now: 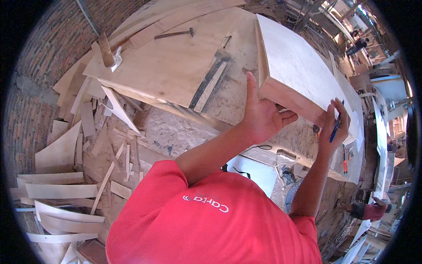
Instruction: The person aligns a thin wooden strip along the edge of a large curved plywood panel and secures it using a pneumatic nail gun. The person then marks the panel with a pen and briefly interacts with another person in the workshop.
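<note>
In the head view, the white-topped wooden box [303, 61] looks stiff and fairly heavy, probably best held by opposite sides. Its top is flat, its near side reddish-brown; it sits on the counter's [231, 94] right part. The left grip [264, 118] spreads open at its near-left corner (bearing weight or not, I cannot tell); the right grip [336, 123] holds a blue pen [335, 130].

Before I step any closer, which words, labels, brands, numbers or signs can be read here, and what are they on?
Red shirt: one short word in white lettering, upside down in the picture, with a small mark beside it; legible, but I won't copy it out.
Blue pen in the right hand: too small to tell.
White-topped wooden panel: no lettering I can make out.
Background: too small and blurred.
</note>
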Demonstrator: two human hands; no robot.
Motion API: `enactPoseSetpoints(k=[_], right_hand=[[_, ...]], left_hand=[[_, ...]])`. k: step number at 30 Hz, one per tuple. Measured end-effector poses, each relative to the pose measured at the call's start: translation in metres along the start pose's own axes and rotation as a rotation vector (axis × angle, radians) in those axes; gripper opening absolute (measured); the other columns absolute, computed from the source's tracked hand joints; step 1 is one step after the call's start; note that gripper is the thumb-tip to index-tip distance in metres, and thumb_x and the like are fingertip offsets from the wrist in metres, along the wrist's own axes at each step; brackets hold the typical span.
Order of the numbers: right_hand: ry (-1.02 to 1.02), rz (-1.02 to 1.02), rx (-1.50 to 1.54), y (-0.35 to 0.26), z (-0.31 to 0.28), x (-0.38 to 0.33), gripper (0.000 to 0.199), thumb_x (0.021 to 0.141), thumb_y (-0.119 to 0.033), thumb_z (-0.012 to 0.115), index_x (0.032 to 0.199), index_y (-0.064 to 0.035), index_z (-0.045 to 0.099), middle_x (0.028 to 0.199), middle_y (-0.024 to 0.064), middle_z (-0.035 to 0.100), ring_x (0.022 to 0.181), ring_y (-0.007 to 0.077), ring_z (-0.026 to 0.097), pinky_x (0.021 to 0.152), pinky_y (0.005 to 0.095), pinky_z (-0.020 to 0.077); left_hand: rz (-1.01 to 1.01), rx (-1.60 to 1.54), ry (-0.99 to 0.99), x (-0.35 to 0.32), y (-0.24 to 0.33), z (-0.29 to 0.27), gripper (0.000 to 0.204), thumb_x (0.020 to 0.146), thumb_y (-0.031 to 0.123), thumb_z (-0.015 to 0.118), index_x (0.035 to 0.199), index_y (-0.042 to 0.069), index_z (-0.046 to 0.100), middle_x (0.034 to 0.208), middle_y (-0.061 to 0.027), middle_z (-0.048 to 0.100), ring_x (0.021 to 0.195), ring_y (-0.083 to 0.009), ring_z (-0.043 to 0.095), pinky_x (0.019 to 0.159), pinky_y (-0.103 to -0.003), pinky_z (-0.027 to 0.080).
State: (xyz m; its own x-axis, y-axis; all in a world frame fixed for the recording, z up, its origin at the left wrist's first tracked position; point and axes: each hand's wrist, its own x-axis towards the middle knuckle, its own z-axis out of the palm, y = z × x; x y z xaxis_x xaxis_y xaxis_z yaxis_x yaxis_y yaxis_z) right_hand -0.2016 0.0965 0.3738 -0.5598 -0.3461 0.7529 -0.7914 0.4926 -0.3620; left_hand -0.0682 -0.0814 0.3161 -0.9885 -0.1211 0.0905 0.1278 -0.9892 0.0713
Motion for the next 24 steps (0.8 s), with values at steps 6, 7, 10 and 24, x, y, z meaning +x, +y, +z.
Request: enactPoseSetpoints(k=[6,7,10,24], right_hand=[[0.039,-0.309,-0.236,0.008,-0.011,-0.012,0.061,0.08,-0.038,0.084,0.13,-0.007,0.064,0.129,0.0125,0.068,0.123,0.0358,0.058,0.107,0.0499,0.0358],[0.036,-0.317,-0.247,0.006,-0.012,-0.012,0.064,0.079,-0.039,0.085,0.131,-0.0071,0.063,0.13,0.0125,0.067,0.124,0.0361,0.057,0.107,0.0494,0.0362],[0.026,-0.322,-0.271,0.001,-0.012,-0.009,0.072,0.076,-0.042,0.087,0.133,-0.0075,0.061,0.133,0.0127,0.066,0.127,0.0368,0.055,0.107,0.0487,0.0369],[0.02,-0.332,-0.309,0.003,-0.008,-0.006,0.08,0.072,-0.046,0.089,0.136,-0.0093,0.059,0.135,0.0116,0.065,0.134,0.0359,0.051,0.11,0.0506,0.0348]], left_hand=[[0.026,-0.025,-0.026,0.01,0.003,0.021,0.12,0.073,0.101,0.034,0.146,0.007,0.045,0.14,-0.0188,0.053,0.127,-0.0357,0.052,0.107,-0.051,0.04],[0.029,-0.034,-0.029,0.01,0.003,0.024,0.12,0.073,0.101,0.033,0.147,0.007,0.044,0.14,-0.0189,0.053,0.127,-0.0357,0.052,0.108,-0.051,0.04],[0.019,-0.032,-0.048,0.012,0.004,0.022,0.121,0.074,0.101,0.032,0.149,0.006,0.042,0.142,-0.0194,0.051,0.129,-0.0369,0.05,0.11,-0.052,0.036],[0.03,0.084,-0.13,0.015,0.011,0.023,0.139,0.067,0.105,0.032,0.159,0.002,0.015,0.161,-0.0226,0.025,0.149,-0.0432,0.023,0.122,-0.054,0.014]])
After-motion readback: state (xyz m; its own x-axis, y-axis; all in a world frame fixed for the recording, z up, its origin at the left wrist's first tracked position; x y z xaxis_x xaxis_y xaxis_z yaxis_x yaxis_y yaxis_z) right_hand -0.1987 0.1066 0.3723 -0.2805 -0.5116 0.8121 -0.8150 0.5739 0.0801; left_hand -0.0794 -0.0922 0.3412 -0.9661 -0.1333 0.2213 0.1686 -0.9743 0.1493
